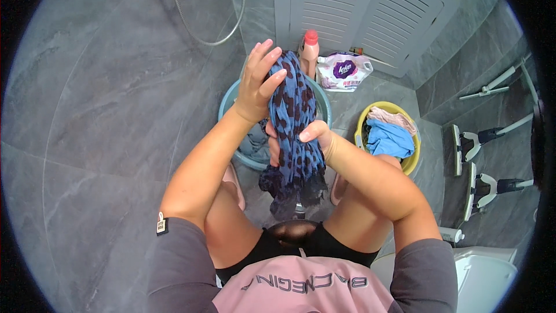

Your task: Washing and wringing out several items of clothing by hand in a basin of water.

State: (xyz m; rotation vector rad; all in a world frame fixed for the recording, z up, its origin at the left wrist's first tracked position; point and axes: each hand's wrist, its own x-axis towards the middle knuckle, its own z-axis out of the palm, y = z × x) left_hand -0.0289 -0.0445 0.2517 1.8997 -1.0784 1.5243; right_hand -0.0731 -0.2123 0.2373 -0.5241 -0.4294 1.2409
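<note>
A thin blue cloth with dark spots (293,101), scarf-like with a dark ragged end, is gathered lengthwise between my hands above a light-blue basin (325,107). At its far end, my left hand (256,84) holds the left edge, thumb across the fabric and other fingers fairly straight. My right hand (317,137) is closed round the middle, thumb on top and fingertips coming out at the left side. The loose dark end (284,194) hangs toward my knees. Grey cloth (255,142) lies inside the basin, partly hidden by my arms and the held cloth.
Behind the basin stand a pink bottle with a red cap (310,55) and a white-purple detergent pouch (345,72). To the right, a yellow basin (412,164) holds pink and blue clothes. Mops (486,188) lean by the right wall; a shower hose (217,42) hangs far left.
</note>
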